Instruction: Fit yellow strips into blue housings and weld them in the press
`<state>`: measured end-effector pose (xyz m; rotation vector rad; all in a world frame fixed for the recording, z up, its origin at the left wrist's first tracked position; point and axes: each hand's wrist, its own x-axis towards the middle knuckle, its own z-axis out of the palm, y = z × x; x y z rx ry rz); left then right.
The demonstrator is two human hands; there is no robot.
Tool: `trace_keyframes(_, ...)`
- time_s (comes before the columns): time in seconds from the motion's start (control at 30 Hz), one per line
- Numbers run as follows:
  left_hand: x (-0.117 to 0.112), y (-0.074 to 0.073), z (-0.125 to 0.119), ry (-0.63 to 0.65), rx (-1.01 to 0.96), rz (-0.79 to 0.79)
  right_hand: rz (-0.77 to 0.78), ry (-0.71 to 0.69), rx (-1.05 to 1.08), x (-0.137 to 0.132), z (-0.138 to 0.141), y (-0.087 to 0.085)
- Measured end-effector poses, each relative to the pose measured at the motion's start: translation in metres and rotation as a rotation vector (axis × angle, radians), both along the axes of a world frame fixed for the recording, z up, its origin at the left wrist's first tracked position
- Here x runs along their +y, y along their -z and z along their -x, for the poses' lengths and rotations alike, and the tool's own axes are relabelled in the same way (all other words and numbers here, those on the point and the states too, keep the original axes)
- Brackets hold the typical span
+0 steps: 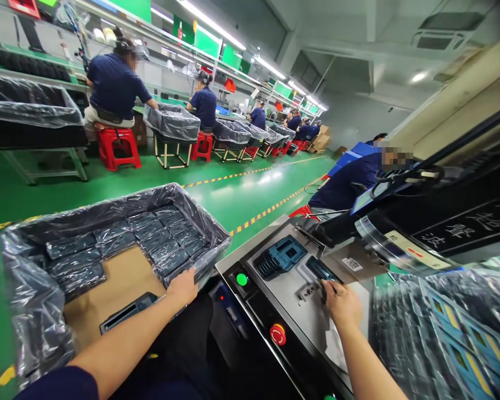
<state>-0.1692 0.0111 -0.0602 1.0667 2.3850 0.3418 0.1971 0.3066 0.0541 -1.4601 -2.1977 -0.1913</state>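
My right hand [342,303] is over the machine's metal bed [275,289], its fingers closed on the near end of a slim dark plastic part [321,269]. Beside it on the bed lies a blue-and-black plastic housing [281,256] with a ribbed end. A small metal fixture [307,293] sits just left of my right fingers. My left hand [183,287] is at the near right side of a plastic-lined bin [120,208], fingers curled; what they hold, if anything, is hidden. Bagged dark parts [150,236] lie in that bin, with an unbagged dark housing [129,311] on its cardboard.
A green button [242,278] and a red emergency stop [278,334] are on the machine's front. The machine's black head [462,216] overhangs the bed at right. Bagged blue parts [445,333] are stacked at far right. Several co-workers sit along a bench [158,103] beyond.
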Motion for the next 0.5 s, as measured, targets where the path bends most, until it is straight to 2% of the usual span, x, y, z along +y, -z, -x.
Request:
trace_keyframes(0.17,-0.001,0.003,0.0,0.009,0.02,-0.026,-0.098,-0.179,0.04,-0.043,0.007,-0.015)
trace_keyframes(0.27,-0.005,0.006,0.003,0.002,0.07,-0.113,-0.129,-0.218,0.115,-0.091,0.011,-0.027)
trace_keyframes(0.33,-0.008,0.005,0.002,-0.032,0.104,-0.237,-0.115,-0.208,0.192,-0.128,0.013,-0.036)
trace_keyframes(0.4,-0.012,-0.001,-0.003,-0.059,0.107,-0.39,-0.02,-0.192,0.277,-0.164,0.016,-0.043)
trace_keyframes(0.47,-0.014,-0.011,-0.015,-0.056,0.028,-0.529,0.209,-0.17,0.399,-0.194,0.02,-0.044)
trace_keyframes(0.5,-0.014,-0.018,-0.024,-0.048,-0.058,-0.584,0.371,-0.156,0.482,-0.207,0.023,-0.043)
